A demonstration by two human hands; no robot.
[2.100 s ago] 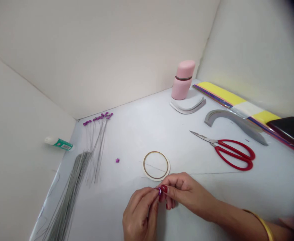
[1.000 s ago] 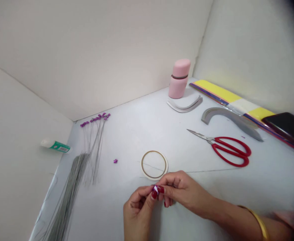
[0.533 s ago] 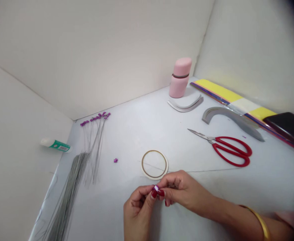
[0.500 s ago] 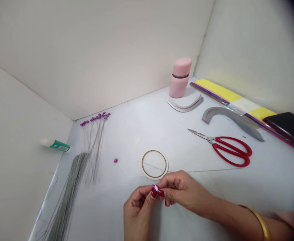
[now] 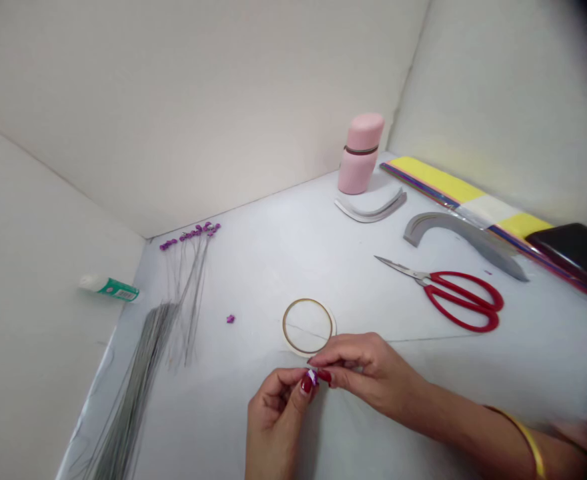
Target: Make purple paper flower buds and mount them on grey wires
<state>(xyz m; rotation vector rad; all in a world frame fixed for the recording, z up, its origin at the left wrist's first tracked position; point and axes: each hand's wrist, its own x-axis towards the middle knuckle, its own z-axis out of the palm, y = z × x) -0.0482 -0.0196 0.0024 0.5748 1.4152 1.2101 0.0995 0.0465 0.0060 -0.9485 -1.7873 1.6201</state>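
Observation:
My left hand (image 5: 279, 417) pinches a small purple-and-white folded piece (image 5: 312, 377) between thumb and forefinger. My right hand (image 5: 368, 367) is closed at the same piece, its thumb at the right edge and its forefinger just above. The fingers partly cover the piece, so its shape is hard to make out. Right behind the hands lies a roll of narrow tape (image 5: 284, 333), flat on the table. A small purple star (image 5: 230, 319) rests to the left of the roll.
Thin grey wires (image 5: 138, 373) lie bundled at left, with several purple-tipped stems (image 5: 193, 267) behind. A green-and-white tube (image 5: 118, 289) is at the left edge. Right are red-handled scissors (image 5: 466, 300), grey curved strips (image 5: 463, 237), a pink bottle (image 5: 359, 157), coloured sheets (image 5: 438, 180) and a dark case (image 5: 573, 247).
My right hand has shifted slightly, its forefinger now reaching over the top of the piece and its thumb drawn a little to the right. The left hand stays almost still.

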